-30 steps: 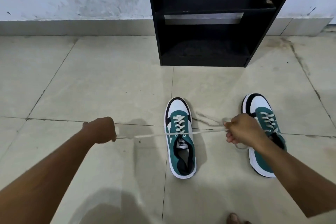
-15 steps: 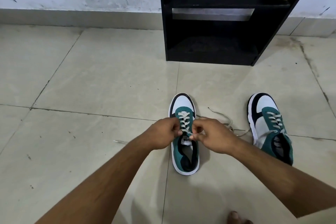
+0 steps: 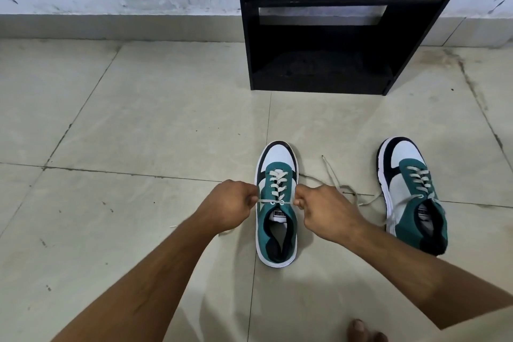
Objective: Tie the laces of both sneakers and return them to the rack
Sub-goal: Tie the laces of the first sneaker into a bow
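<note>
Sneakers: near one (image 3: 277, 203) on floor (image 3: 138, 133) between hands, second (image 3: 410, 191) right of it, laces loose. Rack (image 3: 322, 36) shelves bare. Left hand (image 3: 230, 207), right hand (image 3: 324, 211) each pinching a lace end (image 3: 288, 203), now pulled slightly further apart than 0.5 s ago.

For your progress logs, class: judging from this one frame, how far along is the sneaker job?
Done: nothing, no bow shows. In hand: the left hand and right hand pull the lace ends of the near sneaker apart. Left: its bow, the other sneaker with loose laces, then the rack.
</note>
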